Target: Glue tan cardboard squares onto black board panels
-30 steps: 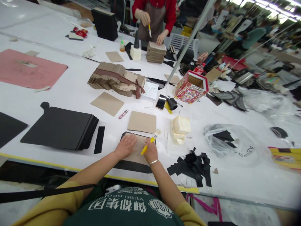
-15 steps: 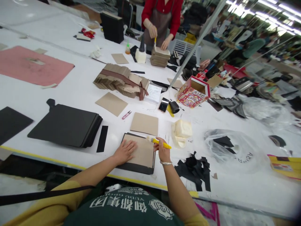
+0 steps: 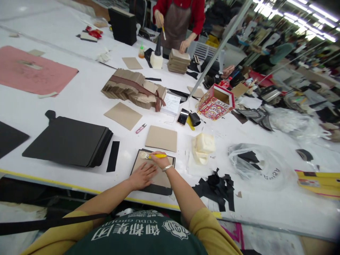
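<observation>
In my right hand (image 3: 158, 160) is a brush with a yellow handle (image 3: 160, 156); its pale bristles (image 3: 143, 155) touch the upper left of a beige board (image 3: 161, 178). That board lies on a slightly larger black sheet (image 3: 159, 190), whose edges show around it. My left hand (image 3: 144, 176) rests flat on the board, fingers spread, just below the brush. Another beige board (image 3: 161, 138) lies right behind. A white glue container (image 3: 203, 147) stands to the right. Left of my hands are a narrow black strip (image 3: 113, 156) and a stack of black sheets (image 3: 67, 141).
Black scraps (image 3: 216, 189) lie to the right, by a plastic bag (image 3: 256, 164). Farther back are pink-handled thread snips (image 3: 140, 128), a phone (image 3: 183, 117), a tied board bundle (image 3: 132, 88) and a red patterned box (image 3: 216, 102). A co-worker (image 3: 179, 21) holds a brush across the table.
My right hand has carried the brush left across the board, from its upper right edge to its upper left. My left hand stays flat. The co-worker's brush has lifted off their stack.
</observation>
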`<state>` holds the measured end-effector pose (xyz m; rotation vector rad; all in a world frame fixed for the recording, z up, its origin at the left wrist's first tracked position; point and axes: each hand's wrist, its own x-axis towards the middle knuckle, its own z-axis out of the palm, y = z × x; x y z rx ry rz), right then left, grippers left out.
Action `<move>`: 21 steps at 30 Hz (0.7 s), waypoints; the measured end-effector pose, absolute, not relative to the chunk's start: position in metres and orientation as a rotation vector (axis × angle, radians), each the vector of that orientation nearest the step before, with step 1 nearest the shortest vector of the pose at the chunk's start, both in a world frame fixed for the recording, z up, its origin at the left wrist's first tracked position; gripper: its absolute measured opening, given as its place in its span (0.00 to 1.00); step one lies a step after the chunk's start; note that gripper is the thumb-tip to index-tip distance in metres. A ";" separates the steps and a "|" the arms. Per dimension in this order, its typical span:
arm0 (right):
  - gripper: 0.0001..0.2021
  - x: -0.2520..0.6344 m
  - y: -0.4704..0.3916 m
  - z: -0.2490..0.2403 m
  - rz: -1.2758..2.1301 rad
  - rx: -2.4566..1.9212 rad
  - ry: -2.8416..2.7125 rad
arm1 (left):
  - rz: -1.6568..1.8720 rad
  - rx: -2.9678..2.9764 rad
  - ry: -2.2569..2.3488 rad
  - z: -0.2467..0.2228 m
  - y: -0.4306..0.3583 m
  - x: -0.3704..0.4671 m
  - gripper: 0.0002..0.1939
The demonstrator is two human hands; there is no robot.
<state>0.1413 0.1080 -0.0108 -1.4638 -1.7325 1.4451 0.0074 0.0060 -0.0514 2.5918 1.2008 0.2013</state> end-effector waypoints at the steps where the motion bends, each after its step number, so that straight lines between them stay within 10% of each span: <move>1: 0.08 0.152 0.109 -0.011 1.416 -1.482 -1.757 | 0.204 2.595 1.196 -0.052 0.006 0.007 0.29; 21: 0.17 0.368 0.014 0.049 0.975 -1.873 -1.688 | 0.162 2.657 1.164 -0.058 0.003 0.015 0.26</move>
